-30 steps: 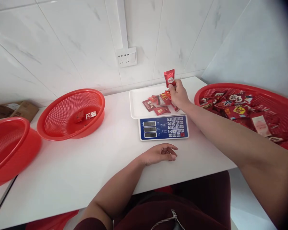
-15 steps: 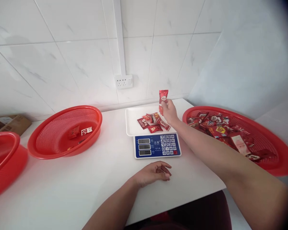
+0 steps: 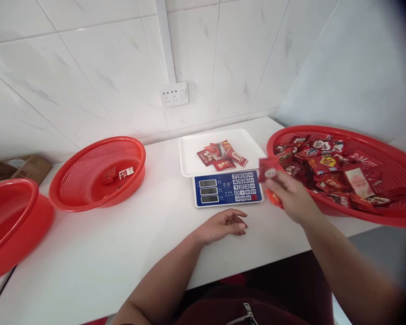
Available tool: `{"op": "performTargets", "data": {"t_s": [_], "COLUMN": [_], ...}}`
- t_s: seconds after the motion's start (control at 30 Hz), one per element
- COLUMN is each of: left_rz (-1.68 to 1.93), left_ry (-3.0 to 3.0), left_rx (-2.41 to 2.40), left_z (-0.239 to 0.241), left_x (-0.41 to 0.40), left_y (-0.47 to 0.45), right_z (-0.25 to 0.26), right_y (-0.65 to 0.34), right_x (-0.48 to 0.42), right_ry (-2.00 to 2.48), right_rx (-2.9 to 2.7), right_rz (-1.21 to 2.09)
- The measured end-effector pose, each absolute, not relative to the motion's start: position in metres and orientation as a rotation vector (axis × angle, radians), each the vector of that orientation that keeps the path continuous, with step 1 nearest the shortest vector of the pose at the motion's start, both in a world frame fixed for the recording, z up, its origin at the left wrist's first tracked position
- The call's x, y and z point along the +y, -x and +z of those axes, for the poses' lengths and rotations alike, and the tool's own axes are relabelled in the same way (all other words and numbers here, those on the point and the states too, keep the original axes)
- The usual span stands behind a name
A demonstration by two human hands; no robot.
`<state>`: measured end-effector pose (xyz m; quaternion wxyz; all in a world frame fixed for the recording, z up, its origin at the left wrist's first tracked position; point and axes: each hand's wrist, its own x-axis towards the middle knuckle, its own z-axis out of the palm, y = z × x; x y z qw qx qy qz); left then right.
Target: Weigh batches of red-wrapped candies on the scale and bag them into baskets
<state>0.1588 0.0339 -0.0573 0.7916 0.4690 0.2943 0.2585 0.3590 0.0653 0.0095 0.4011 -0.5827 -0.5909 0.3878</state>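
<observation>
My right hand [image 3: 296, 196] pinches a small red candy packet [image 3: 267, 168] between thumb and fingers, just right of the scale's keypad. A second orange-red wrapper [image 3: 274, 197] shows under the same hand. Resting on the table in front of the scale, my left hand [image 3: 221, 227] has loosely curled fingers, apart, with nothing in them. The digital scale [image 3: 227, 189] has a blue panel and a white tray [image 3: 188, 162]. Several red candy packets [image 3: 224, 164] lie heaped on that tray.
At the right stands a red basket [image 3: 399, 216] with many wrapped candies [image 3: 325, 164]. Another red basket [image 3: 77, 180] at left holds a few packets [image 3: 126, 173]. A third red basket [image 3: 16, 243] and cardboard [image 3: 30, 167] are at far left. A socket [image 3: 174, 94] is on the wall.
My right hand has come down and to the right from above the tray, still holding the packet. The view has tilted down slightly. My left hand stays in front of the scale.
</observation>
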Motion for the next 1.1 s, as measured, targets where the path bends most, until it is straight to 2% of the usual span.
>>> {"op": "performTargets", "data": {"t_s": [0.1, 0.23, 0.77, 0.93, 1.1], "left_rz": [0.590, 0.653, 0.722, 0.726, 0.882], "left_ry": [-1.015, -1.052, -1.102, -1.124, -1.326], "left_rx": [0.652, 0.665, 0.851, 0.889, 1.016], "left_z": [-0.056, -0.056, -0.059, -0.061, -0.056], "left_x": [0.033, 0.031, 0.028, 0.023, 0.021], "left_y": [-0.160, -0.163, -0.170, -0.174, -0.174], "right_z": [-0.014, -0.037, -0.060, -0.064, -0.071], "right_y": [-0.367, -0.366, -0.369, -0.366, -0.367], "right_x": [0.033, 0.015, 0.012, 0.008, 0.006], "right_ry": [1.493, 1.435, 1.380, 1.410, 1.401], "right_rx": [-1.660, -1.907, -1.819, -1.837, -1.808], "right_rz": [1.192, 1.291, 1.351, 1.229, 1.168]}}
